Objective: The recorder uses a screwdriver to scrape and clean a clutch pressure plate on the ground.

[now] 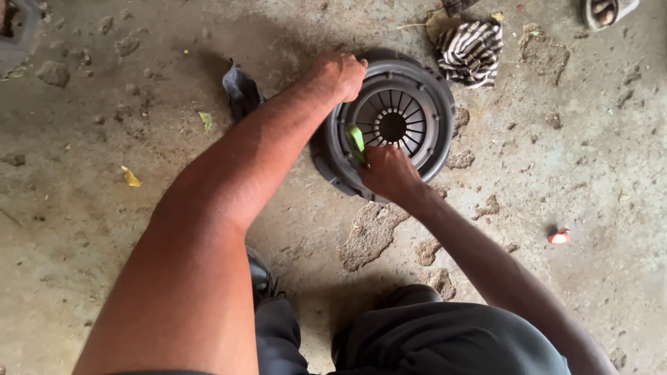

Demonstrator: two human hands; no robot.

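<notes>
Floor: rough, stained concrete floor (pixel 104 208) with crumbs of dried mud, seen from above as I crouch over it.
Clutch cover: round, dark metal clutch cover (pixel 439 104) with spring fingers fanning around a centre hole; it lies flat on the floor in front of my knees, near the top middle of my view.
Left hand: my left hand (pixel 340 73) is curled shut over the cover's upper-left rim, fingers hooked on the edge.
Right hand: my right hand (pixel 389 173) sits on the cover's lower-left rim, closed around a green tool (pixel 356 139); its tip points up over the inner ring, toward the spring fingers. I cannot tell whether the tip touches the metal.
Rags: 1 striped cloth (pixel 472 48) lies bunched just beside the cover's upper-right edge; 1 dark rag (pixel 240 90) lies near its left side, partly behind my left forearm.
Scraps: 1 yellow scrap (pixel 130 177) and 1 pale green leaf (pixel 205 121) lie well to the left; 1 small red and white piece (pixel 559 236) lies well to the right.
Far corner: someone's sandalled foot (pixel 608 10) shows at the top right edge.
</notes>
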